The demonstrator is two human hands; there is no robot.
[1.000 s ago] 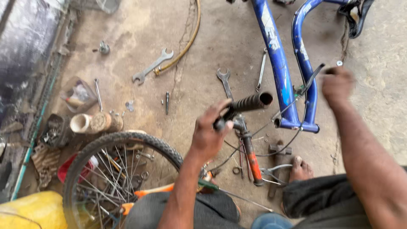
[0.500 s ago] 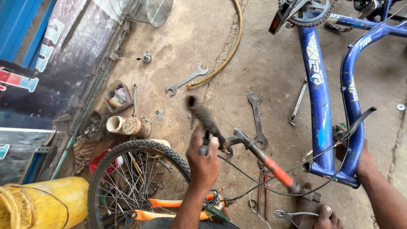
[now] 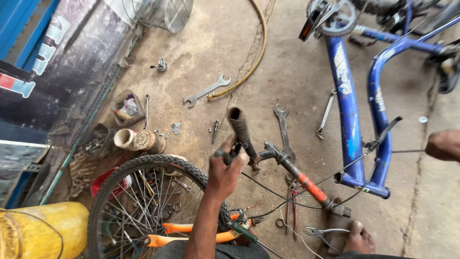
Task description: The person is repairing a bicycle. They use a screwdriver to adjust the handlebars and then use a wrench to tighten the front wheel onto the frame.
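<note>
Black rubber covers the handlebar grip, which points up and away from the camera at the centre of the view; the left hand is clenched around the bar just below it, by the brake lever. From that spot the handlebar stem, with an orange-red band, slants down to the right toward a bare foot on the concrete floor. Thin black cables run from the bar to the blue bicycle frame, which lies upside down on the right. The right hand is at the frame's far right edge, apparently closed on a cable end, though it is cut off and I cannot tell for sure. Just below the left forearm stands a spoked wheel with a black tyre. Wrenches lie scattered on the floor beyond, near a tan hose; pliers rest beside the foot, and a yellow container sits at lower left.
</note>
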